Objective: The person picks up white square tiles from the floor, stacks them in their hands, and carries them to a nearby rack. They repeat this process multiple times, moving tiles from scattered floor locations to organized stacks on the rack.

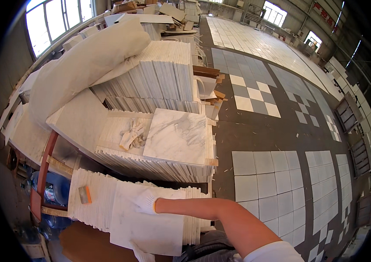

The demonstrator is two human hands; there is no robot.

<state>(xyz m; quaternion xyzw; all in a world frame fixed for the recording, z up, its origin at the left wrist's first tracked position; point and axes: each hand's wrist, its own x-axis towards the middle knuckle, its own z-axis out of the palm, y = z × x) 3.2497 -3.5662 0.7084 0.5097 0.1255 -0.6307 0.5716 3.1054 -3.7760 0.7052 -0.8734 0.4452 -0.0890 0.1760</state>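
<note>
A pale marble tile (146, 231) lies across a row of upright tiles (96, 192), its near edge jutting toward me. My right hand (146, 203), in a white knit glove, rests on the tile's upper part; its fingers look spread flat, though white on white blurs them. At the near edge, my gloved left hand (142, 253) grips the tile. Part of it shows over the edge and the other fingers are hidden. A small grey block with an orange side (85, 194) sits on the row to the left.
Beyond stands another tile row, bearing a grey-veined marble tile (176, 135) and crumpled work gloves (133, 134). Plastic sheeting (76, 70) drapes over stacks behind. A red metal frame (45, 168) and blue water bottles (58, 187) are at left. Tiles (268, 183) cover parts of the right floor.
</note>
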